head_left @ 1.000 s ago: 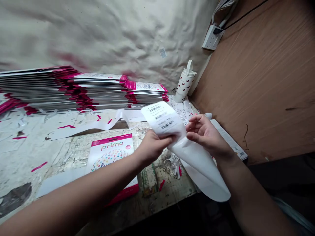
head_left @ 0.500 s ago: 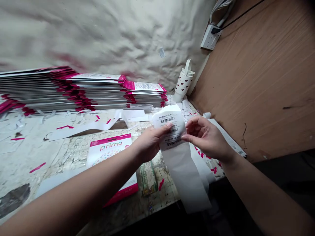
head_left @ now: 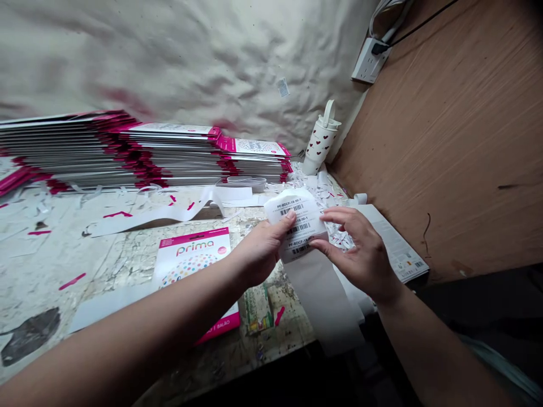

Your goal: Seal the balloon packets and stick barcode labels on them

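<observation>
My left hand (head_left: 263, 251) and right hand (head_left: 360, 254) are pinching a white glossy barcode label strip (head_left: 297, 226) between them, above the scarred white worktop (head_left: 42, 254). Its long axis runs towards me, the tail drooping to the front edge; both hands are equally near.

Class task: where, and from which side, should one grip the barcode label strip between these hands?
Probably by the blank white tail of the barcode label strip, coming from the near side, below the hands. It hangs free and unprinted, while the left hand and right hand hold the barcode end.
</observation>
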A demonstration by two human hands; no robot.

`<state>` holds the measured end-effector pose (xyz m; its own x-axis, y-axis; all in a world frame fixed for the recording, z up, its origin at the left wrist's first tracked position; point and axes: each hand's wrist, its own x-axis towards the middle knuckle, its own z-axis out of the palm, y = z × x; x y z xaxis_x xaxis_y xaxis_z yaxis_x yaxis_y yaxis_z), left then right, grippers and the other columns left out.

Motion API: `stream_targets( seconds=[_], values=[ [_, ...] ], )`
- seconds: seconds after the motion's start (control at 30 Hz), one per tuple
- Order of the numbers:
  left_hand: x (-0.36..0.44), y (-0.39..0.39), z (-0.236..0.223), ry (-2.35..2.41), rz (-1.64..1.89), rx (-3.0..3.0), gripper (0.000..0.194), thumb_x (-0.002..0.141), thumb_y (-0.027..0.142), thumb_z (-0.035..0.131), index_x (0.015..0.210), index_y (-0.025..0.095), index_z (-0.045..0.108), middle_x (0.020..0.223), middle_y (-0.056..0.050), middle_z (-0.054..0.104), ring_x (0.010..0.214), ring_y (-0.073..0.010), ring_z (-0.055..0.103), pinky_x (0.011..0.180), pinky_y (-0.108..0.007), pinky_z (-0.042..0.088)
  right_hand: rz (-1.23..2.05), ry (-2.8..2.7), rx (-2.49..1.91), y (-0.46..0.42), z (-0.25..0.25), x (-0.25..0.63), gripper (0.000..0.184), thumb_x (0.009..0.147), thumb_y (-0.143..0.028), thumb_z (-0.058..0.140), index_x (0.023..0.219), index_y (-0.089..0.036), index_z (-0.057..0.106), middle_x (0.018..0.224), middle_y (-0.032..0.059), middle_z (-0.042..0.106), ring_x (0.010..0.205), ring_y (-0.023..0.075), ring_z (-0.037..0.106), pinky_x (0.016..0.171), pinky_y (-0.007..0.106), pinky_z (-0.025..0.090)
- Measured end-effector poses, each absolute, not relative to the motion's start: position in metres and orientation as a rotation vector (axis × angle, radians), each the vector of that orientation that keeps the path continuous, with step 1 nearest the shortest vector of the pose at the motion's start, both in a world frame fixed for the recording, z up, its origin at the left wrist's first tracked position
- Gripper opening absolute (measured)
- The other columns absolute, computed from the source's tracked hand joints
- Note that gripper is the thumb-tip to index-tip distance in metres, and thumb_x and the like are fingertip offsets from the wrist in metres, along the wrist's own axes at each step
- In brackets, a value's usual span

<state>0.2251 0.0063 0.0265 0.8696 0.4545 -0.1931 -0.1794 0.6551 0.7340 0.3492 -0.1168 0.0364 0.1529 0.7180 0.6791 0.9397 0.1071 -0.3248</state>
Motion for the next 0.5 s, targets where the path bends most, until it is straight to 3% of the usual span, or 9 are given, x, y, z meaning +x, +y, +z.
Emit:
stream_targets(
  seconds=[0.07, 0.17, 0.27, 0.33, 0.4, 0.5],
  values=[
    [0.225, 0.005, 0.027, 0.401, 0.366, 0.769, 0.027, 0.088, 0.024, 0.051, 0.11, 0.01, 0.06, 0.101, -0.012, 0.069, 0.087, -0.0196, 0.065, 0.087, -0.034, 0.049, -0.563, -1.659, -1.685, -0.118, 0.03, 0.35, 0.032, 0.075, -0.02, 0.068, 0.107, -0.019, 0.06, 0.114, 0.0105, 0.061, 0.105, 0.0246, 0.054, 0.091, 0.043, 0.046],
    [0.23, 0.004, 0.026, 0.447, 0.37, 0.753, 0.027, 0.089, 0.024, 0.049, 0.109, 0.01, 0.06, 0.1, -0.013, 0.069, 0.084, -0.0193, 0.066, 0.085, -0.034, 0.05, -0.844, -1.685, -1.684, -0.121, 0.023, 0.351, 0.033, 0.073, -0.011, 0.069, 0.103, -0.021, 0.063, 0.114, 0.0088, 0.063, 0.105, 0.0262, 0.054, 0.09, 0.044, 0.045],
    [0.25, 0.012, 0.024, 0.461, 0.364, 0.782, 0.027, 0.089, 0.024, 0.047, 0.108, 0.01, 0.059, 0.099, -0.013, 0.068, 0.084, -0.0189, 0.065, 0.08, -0.031, 0.052, -0.863, -1.628, -1.687, -0.131, 0.024, 0.341, 0.031, 0.072, -0.006, 0.067, 0.097, -0.023, 0.064, 0.111, 0.0076, 0.064, 0.106, 0.0271, 0.055, 0.092, 0.046, 0.044],
    [0.27, 0.029, 0.023, 0.527, 0.374, 0.836, 0.027, 0.09, 0.025, 0.044, 0.109, 0.011, 0.058, 0.097, -0.011, 0.069, 0.082, -0.0175, 0.065, 0.075, -0.028, 0.052, -0.618, -1.535, -1.668, -0.139, 0.029, 0.323, 0.029, 0.074, -0.007, 0.065, 0.096, -0.025, 0.063, 0.111, 0.0065, 0.063, 0.107, 0.0261, 0.055, 0.094, 0.046, 0.043],
    [0.288, 0.056, 0.026, 0.614, 0.373, 0.968, 0.031, 0.091, 0.032, 0.04, 0.109, 0.013, 0.057, 0.091, -0.01, 0.069, 0.079, -0.0171, 0.065, 0.07, -0.027, 0.052, -0.13, -1.423, -1.595, -0.145, 0.029, 0.304, 0.039, 0.078, -0.011, 0.061, 0.112, -0.029, 0.055, 0.114, 0.006, 0.06, 0.104, 0.0232, 0.057, 0.09, 0.043, 0.048],
    [0.286, 0.104, 0.038, 0.724, 0.306, 1.476, 0.048, 0.087, 0.052, 0.037, 0.102, 0.013, 0.06, 0.082, -0.01, 0.069, 0.072, -0.0207, 0.064, 0.064, -0.03, 0.049, 0.498, -1.309, -1.544, -0.138, 0.012, 0.286, 0.076, 0.079, -0.018, 0.06, 0.14, -0.035, 0.017, 0.13, 0.0081, 0.048, 0.106, 0.021, 0.058, 0.083, 0.038, 0.052]
  ],
)
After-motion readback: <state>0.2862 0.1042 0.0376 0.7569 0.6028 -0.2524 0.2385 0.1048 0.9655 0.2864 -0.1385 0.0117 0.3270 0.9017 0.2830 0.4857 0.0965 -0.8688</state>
